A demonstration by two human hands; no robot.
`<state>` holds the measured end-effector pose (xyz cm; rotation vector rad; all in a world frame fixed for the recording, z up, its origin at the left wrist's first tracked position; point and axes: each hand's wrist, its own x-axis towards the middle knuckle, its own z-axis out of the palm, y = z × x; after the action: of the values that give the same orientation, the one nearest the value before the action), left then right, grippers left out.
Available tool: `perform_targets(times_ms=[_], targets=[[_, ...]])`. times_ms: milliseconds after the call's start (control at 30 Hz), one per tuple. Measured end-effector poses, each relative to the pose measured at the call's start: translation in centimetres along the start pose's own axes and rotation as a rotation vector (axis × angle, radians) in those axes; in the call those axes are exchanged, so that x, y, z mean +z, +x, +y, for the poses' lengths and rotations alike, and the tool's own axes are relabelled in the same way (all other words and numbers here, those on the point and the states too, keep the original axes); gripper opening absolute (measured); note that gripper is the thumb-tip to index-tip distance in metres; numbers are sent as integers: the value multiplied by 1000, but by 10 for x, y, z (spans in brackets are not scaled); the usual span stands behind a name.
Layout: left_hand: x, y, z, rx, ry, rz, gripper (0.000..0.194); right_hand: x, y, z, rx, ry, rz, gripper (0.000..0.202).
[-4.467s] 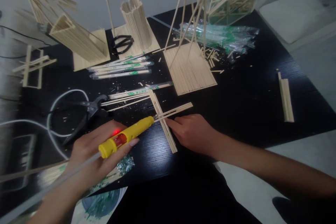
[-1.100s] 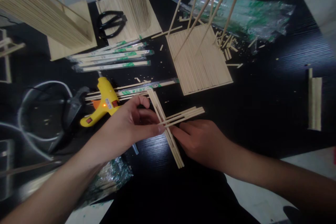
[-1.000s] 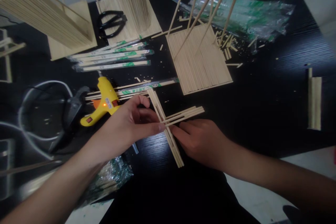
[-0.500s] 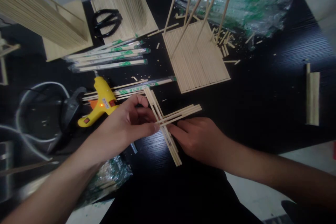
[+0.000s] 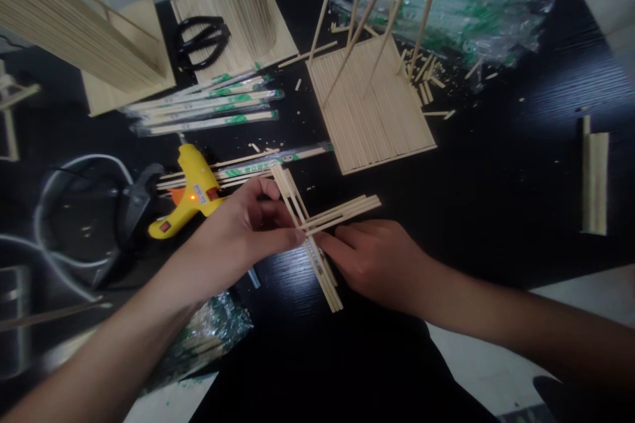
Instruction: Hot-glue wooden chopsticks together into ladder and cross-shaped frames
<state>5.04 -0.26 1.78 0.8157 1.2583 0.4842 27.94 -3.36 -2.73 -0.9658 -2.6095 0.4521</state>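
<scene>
A cross-shaped piece of wooden sticks (image 5: 325, 277) is between my hands above the dark table. My left hand (image 5: 251, 221) pinches it near the crossing, with the thumb in front and the fingers curled behind. My right hand (image 5: 370, 254) grips the crossing from the other side, its index finger pressed near the joint and the other fingers curled. Just left of my left hand lies a yellow glue gun (image 5: 196, 178) with an orange light lit. Behind it are loose and wrapped chopsticks (image 5: 278, 162).
A flat stick panel (image 5: 372, 119) with upright sticks stands ahead, beside short offcuts (image 5: 426, 79). Two tall stick structures (image 5: 124, 39) rise at the back left, near black-handled scissors (image 5: 201, 43). Plastic wrappers (image 5: 461, 20) lie back right; a small stick piece (image 5: 595, 182) lies right.
Both hands keep their hold on the stick cross. My left thumb has shifted very slightly right at the crossing; otherwise little differs beyond a small camera shift.
</scene>
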Motion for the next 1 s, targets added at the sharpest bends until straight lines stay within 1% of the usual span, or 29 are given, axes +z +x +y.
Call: perform_targets(times_ms=[333,533,733,1000], targets=[[0,3,4,-24,-42,-5,52,1,0,-1,3,-16,-9,25],[-3,4,5,-38,-36,-28,54,2,0,0,-18,-31,21,21],[-3,5,7,-52,-29,-45,55,2,0,-1,-41,-69,79,28],[-4,7,7,-25,-30,-69,50,4,-1,-2,-50,-89,83,30]])
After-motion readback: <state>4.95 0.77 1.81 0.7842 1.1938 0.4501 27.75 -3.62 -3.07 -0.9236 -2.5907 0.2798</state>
